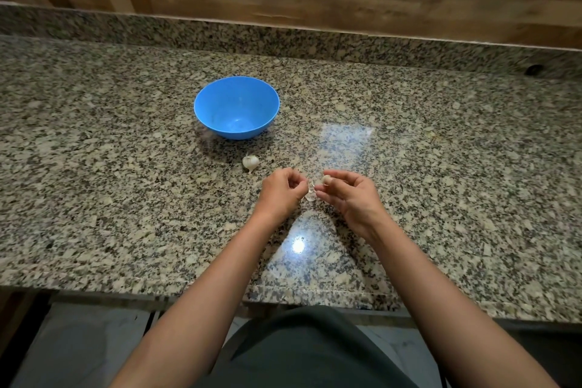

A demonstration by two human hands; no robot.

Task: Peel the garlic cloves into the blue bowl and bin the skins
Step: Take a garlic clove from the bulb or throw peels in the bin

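Dark shirt (pixel 302 350) fills the bottom edge, and from it 2 bare forearms (pixel 220 277) reach out over the speckled stone counter (pixel 126 198). Just past the bright glare on the stone the hands meet, close together and raised a little above the surface. The left hand (pixel 282 195) has its fingers curled in and seems to pinch the papery skin (pixel 311 194), a pale strip hanging in the gap between the hands. The right hand (pixel 349 197) grips 1 small clove (pixel 326 179) between thumb and fingertips. The clove sits at the far tip of that grip, just beside the skin and slightly beyond it. Whether the skin is fully free of the clove is too small to tell. The step in hand looks like stripping the skin. It would go best with the right hand holding the clove steady while the left draws the strip along the clove's length rather than across, then hangs on to the scrap, which would be hard to spot on the busy stone. Beyond the hands, to their left, a garlic head (pixel 250 162) lies untouched. Farther back the blue bowl (pixel 236 132) stands upright, well apart from both hands, with no clove showing inside. No bin is in view.
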